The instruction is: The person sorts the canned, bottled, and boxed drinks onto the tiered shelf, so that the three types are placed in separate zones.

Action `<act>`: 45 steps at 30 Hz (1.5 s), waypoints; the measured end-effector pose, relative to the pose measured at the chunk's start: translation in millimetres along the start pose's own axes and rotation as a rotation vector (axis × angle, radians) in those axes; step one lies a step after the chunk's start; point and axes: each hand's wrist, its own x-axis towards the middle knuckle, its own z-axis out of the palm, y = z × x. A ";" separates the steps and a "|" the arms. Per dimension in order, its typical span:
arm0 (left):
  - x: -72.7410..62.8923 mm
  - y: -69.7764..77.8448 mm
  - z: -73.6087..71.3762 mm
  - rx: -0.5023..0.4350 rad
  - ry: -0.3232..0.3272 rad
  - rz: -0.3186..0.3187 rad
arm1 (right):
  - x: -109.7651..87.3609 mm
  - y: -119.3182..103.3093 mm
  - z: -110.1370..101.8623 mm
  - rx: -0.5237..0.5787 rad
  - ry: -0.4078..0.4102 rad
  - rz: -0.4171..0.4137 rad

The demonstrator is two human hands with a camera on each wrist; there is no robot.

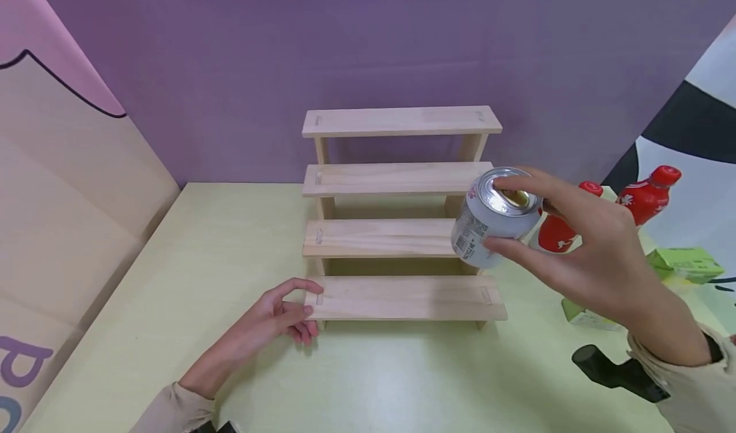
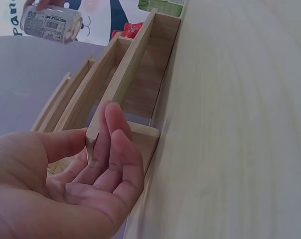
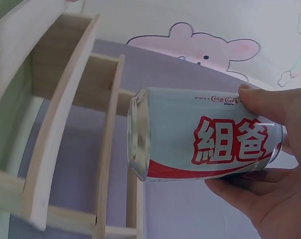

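My right hand (image 1: 604, 254) holds a silver-white soda can (image 1: 474, 228) with red lettering up off the table, near the right end of the stepped wooden shelf (image 1: 397, 299). Fingers and thumb curl round the can close to its top, which faces up toward the head camera. In the right wrist view the can (image 3: 190, 134) shows its Coca-Cola print and its bare metal base. At the shelf's lowest step, my left hand (image 1: 276, 315) grips the left end. The left wrist view shows that thumb and fingers (image 2: 125, 159) on either side of the board's corner.
Behind my right hand stand red-capped bottles with red labels (image 1: 646, 197). Green cartons (image 1: 687, 264) lie on the right side of the pale table (image 1: 230, 241). A purple backdrop (image 1: 397, 50) rises behind the shelf, and a printed panel (image 1: 69, 177) borders the left.
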 end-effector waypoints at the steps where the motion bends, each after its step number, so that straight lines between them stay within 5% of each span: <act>1: 0.1 0.1 -0.1 0.001 0.001 -0.003 | 2.3 0.1 1.0 0.007 0.004 -0.004; 7: 0.3 0.5 -1.0 0.002 0.000 -0.003 | 18.4 2.5 9.1 0.114 0.024 -0.033; 20: -1.6 -1.8 -2.3 -0.029 -0.012 -0.019 | 65.9 1.6 35.4 0.291 0.080 0.072; 45: 2.9 -2.8 -3.0 -0.035 0.001 -0.031 | 148.8 16.5 89.9 0.373 0.106 0.100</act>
